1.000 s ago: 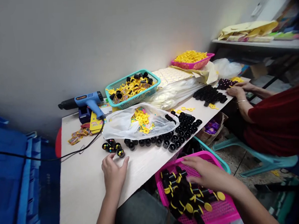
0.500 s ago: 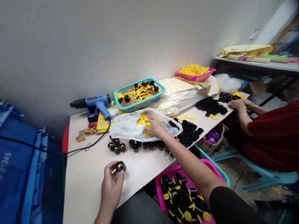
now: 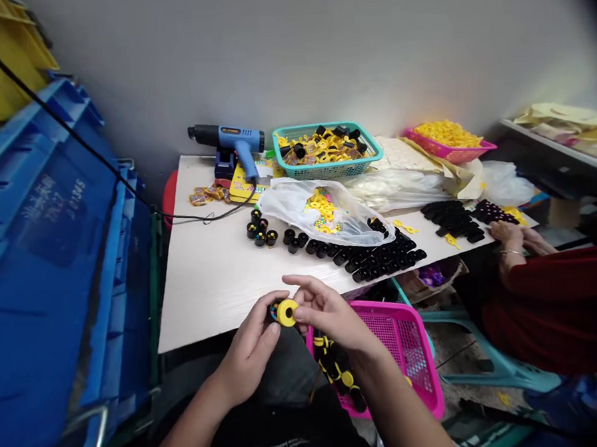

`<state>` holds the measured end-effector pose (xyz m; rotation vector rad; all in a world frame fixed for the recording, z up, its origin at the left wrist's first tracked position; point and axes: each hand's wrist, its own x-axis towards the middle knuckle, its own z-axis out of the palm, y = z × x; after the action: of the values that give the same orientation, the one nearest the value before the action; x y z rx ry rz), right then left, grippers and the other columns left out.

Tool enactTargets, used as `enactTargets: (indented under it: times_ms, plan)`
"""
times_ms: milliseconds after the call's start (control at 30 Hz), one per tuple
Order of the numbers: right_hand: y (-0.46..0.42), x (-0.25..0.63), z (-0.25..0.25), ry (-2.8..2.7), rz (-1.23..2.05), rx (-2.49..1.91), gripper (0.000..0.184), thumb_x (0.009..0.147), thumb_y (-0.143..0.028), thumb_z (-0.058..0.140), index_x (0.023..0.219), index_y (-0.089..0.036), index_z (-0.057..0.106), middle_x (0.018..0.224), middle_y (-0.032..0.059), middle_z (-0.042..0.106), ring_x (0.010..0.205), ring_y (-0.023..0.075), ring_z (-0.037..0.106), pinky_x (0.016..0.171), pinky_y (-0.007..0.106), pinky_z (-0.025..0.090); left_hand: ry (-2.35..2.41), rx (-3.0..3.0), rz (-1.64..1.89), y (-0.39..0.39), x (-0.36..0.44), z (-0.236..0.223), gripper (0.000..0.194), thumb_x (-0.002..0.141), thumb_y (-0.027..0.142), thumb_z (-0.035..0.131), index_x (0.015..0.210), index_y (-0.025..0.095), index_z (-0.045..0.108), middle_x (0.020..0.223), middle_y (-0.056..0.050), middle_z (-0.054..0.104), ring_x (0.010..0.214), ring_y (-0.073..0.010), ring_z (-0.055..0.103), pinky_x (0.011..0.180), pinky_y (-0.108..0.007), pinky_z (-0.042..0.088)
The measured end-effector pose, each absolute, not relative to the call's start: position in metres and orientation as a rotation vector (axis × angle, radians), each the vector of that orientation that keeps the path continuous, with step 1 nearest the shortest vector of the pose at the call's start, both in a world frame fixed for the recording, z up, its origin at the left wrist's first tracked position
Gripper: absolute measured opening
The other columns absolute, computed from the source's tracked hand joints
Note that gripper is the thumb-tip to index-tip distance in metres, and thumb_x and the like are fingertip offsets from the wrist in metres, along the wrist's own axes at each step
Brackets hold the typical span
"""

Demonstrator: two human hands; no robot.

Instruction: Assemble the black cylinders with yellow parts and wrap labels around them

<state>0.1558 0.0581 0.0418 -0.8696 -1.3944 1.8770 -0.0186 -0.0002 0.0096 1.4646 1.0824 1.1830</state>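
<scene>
On the near side of the plastic bag [image 3: 282,199], at the near edge of the table [image 3: 206,282], a black cup [image 3: 274,310] with coloured beads inside is held by the left hand [image 3: 254,336], its thumb and fingers closed around the sides. A yellow cap [image 3: 287,313] is pinched between the thumb and fingers of the right hand [image 3: 328,312], whose index finger is stretched out above. The cup's mouth is partly covered by the cap in this view; whether they touch cannot be told.

Bead-filled cups [image 3: 260,238] are grouped left of the bag's near side, and empty cups [image 3: 340,256] are spread along its near right side. Behind the bag, a teal basket [image 3: 330,170] is heaped with yellow and black pieces. A heat gun [image 3: 243,141] is placed behind it to the left.
</scene>
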Motion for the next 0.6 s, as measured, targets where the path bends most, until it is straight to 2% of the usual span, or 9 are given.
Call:
enactTargets:
  times_ms: [133, 267, 433, 500, 600]
  plan:
    - [0.050, 0.145, 0.038, -1.212, 1.922, -0.901, 0.036, 0.070, -0.028, 0.078, 0.096, -0.019, 0.054, 0.057, -0.0096, 0.054, 0.040, 0.0047, 0.048, 0.039, 0.016, 0.036, 1.089, 1.643, 1.203, -0.006, -0.018, 0.010, 0.033, 0.095, 0.027, 0.035, 0.126, 0.022, 0.045, 0.121, -0.011, 0.055, 0.110, -0.0247, 0.053, 0.096, -0.041, 0.043]
    - [0.045, 0.141, 0.038, -1.166, 1.932, -0.894, 0.044, 0.069, -0.028, 0.079, 0.101, -0.021, 0.051, 0.056, -0.0109, 0.054, 0.037, 0.0035, 0.045, 0.037, 0.014, 0.033, 1.099, 1.812, 1.273, -0.009, -0.015, 0.014, 0.035, 0.093, 0.026, 0.034, 0.128, 0.021, 0.041, 0.117, -0.012, 0.053, 0.108, -0.0255, 0.053, 0.091, -0.042, 0.045]
    - [0.041, 0.139, 0.028, -1.169, 1.985, -0.853, 0.043, 0.068, -0.030, 0.079, 0.096, -0.023, 0.047, 0.056, -0.0119, 0.052, 0.035, 0.0038, 0.040, 0.035, 0.015, 0.030, 1.179, 1.857, 1.358, -0.009, -0.011, 0.016, 0.037, 0.092, 0.018, 0.033, 0.128, 0.022, 0.040, 0.113, -0.010, 0.055, 0.103, -0.0232, 0.054, 0.088, -0.039, 0.045]
    - [0.041, 0.139, 0.024, -1.197, 1.991, -0.820, 0.044, 0.068, -0.031, 0.080, 0.099, -0.023, 0.049, 0.063, -0.0094, 0.053, 0.043, 0.0052, 0.045, 0.041, 0.016, 0.035, 1.155, 1.900, 1.405, -0.008, -0.012, 0.014, 0.042, 0.091, 0.017, 0.033, 0.133, 0.023, 0.035, 0.115, -0.010, 0.054, 0.102, -0.0226, 0.054, 0.087, -0.038, 0.046]
    - [0.039, 0.137, 0.022, -1.253, 2.003, -0.730, 0.049, 0.067, -0.045, 0.078, 0.103, -0.020, 0.055, 0.082, -0.0011, 0.055, 0.070, 0.0108, 0.052, 0.062, 0.022, 0.043, 1.224, 2.063, 1.453, -0.007, -0.013, 0.008, 0.056, 0.086, 0.017, 0.041, 0.140, 0.021, 0.027, 0.118, -0.011, 0.053, 0.110, -0.0259, 0.049, 0.092, -0.043, 0.042]
